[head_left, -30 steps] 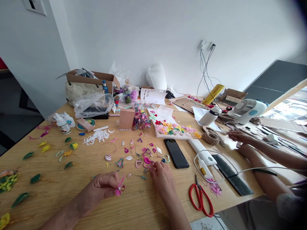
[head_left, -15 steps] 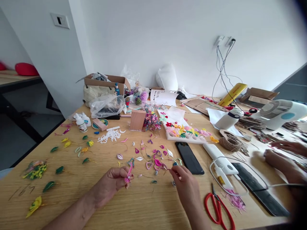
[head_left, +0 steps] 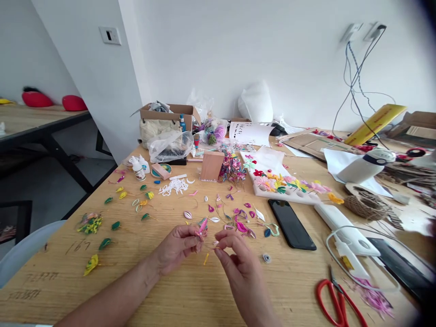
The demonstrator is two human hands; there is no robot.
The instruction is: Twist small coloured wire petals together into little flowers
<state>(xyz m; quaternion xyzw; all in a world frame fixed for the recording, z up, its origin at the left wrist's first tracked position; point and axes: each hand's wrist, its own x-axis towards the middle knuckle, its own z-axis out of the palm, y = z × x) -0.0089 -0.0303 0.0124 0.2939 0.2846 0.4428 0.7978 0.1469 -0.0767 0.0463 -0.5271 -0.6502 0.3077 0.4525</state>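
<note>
**Hands brought together over the petal**

A second ago the right hand (head_left: 238, 268) was out at the loose petals (head_left: 242, 225) while the left hand (head_left: 179, 247) waited apart, low over the table (head_left: 299, 277), with a pink petal (head_left: 202, 225). Half a second ago the right hand was drawing back from that pile. Now the two hands meet in front of the person, fingertips almost touching, just above the table.

The left grip is pinched on the pink petal, which stands up between thumb and fingers. The right grip is closed, thumb to forefinger, on a small piece (head_left: 215, 243) too thin to identify, held right beside the petal's base. By the look of it, picking has given way to fitting the two parts together.

A yellow scrap (head_left: 206, 259) lies on the table under the hands, and a little spool (head_left: 266, 258) lies just right of them. The phone (head_left: 292, 223) and scissors (head_left: 337, 297) sit farther right, untouched. The view has also swung left, so the co-worker's hands seen earlier at the right edge are out of the picture.
</note>
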